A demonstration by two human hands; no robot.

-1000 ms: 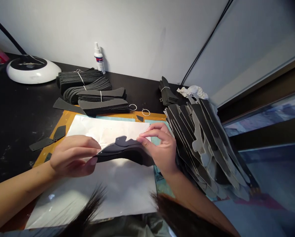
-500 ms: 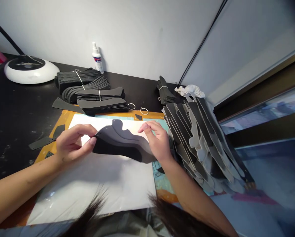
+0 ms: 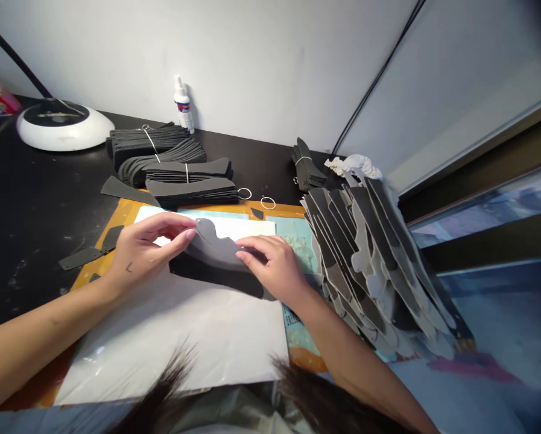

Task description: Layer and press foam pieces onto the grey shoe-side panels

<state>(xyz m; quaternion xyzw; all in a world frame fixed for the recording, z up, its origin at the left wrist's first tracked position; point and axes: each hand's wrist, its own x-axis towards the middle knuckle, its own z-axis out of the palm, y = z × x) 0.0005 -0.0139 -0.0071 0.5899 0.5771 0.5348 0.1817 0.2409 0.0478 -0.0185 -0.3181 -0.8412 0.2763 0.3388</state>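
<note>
Over a white sheet (image 3: 175, 343) I hold a flat, curved grey-and-black cut piece (image 3: 220, 274), its kind not certain, perhaps leather-like. It has a grey upper layer with a rounded tab and a notch on the far edge, and a black band nearer me. My left hand (image 3: 155, 241) pinches its far left edge beside the tab, thumb on the near side. My right hand (image 3: 272, 262) grips its far edge right of the notch, thumb and fingers together. My fingers cover parts of both ends.
Banded stacks of dark cut pieces (image 3: 193, 190) lie behind the sheet, near a spray bottle (image 3: 184, 105) and a white lamp base (image 3: 66, 135). At right a large pile of grey-and-black pieces (image 3: 374, 265) leans beside the mat. Two white rubber bands (image 3: 268, 203) lie behind the sheet.
My left hand has moved right along the piece's edge to the tab. The right hand, earlier with its fingertips raised off the far edge, has moved left and now pinches that edge.
</note>
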